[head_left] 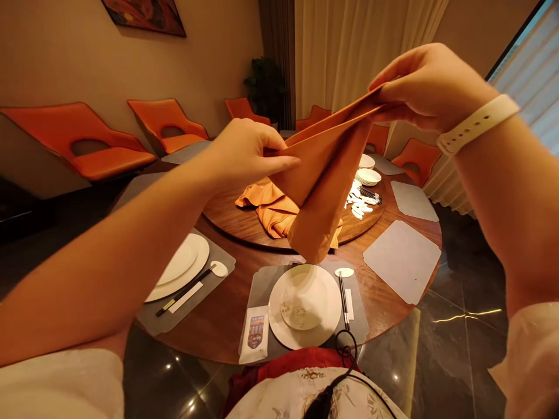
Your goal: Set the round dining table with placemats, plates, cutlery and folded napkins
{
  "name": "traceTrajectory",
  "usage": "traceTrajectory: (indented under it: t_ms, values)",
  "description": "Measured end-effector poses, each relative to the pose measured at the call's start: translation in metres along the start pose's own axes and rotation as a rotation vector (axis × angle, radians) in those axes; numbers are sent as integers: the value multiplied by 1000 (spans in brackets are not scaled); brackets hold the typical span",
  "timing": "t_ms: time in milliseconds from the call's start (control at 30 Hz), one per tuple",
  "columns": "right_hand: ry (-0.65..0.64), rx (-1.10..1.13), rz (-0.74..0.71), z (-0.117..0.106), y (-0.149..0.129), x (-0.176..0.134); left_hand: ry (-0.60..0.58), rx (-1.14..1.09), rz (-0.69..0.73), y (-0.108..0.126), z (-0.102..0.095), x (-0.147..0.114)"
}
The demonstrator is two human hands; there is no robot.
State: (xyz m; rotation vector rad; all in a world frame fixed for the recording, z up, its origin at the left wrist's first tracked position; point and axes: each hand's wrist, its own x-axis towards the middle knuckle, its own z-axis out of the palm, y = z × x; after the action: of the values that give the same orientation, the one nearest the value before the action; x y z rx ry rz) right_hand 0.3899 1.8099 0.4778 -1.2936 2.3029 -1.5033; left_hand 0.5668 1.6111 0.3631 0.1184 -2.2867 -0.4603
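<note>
An orange cloth napkin (325, 163) hangs folded in the air between my hands, above the near place setting. My left hand (248, 148) pinches its left edge between thumb and fingers. At the upper right, my right hand (423, 87) grips the gathered corner, higher than the left. Below the napkin's drooping end lie a small plate (301, 302) and a larger white plate (279, 326) under it, on a grey placemat (262, 285). Black chopsticks (343, 299) rest on a white holder (345, 272) to the right, and a printed white packet (254, 334) lies to the left.
More orange napkins (275, 212) are heaped on the wooden turntable (231, 218), near stacked white dishes (368, 177) and white spoons (360, 206). Another setting with a white plate (198, 256) is at left. A bare placemat (402, 262) lies at right. Orange chairs (170, 119) surround the table.
</note>
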Motion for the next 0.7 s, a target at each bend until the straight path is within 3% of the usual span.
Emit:
traceTrajectory:
  t_ms: [100,133,233,367,500,600,700]
  values:
    - [-105,-191,63,-25,1,-4,-310,-11,63,16,-33,-2]
    - [-160,-228,66,-31,1,-4,-358,-9,52,21,-43,-1]
    - [-282,-221,65,-37,2,-1,-422,-1,-22,29,-65,5]
    - [-322,-42,149,-25,14,10,-429,-24,-77,14,-77,16]
    - [-288,12,225,-4,48,42,-439,-16,-221,-20,-67,32]
    - [-249,103,273,26,82,77,-436,-45,-368,-55,-41,50]
    - [-184,141,248,69,110,113,-274,-18,-432,-97,-9,75]
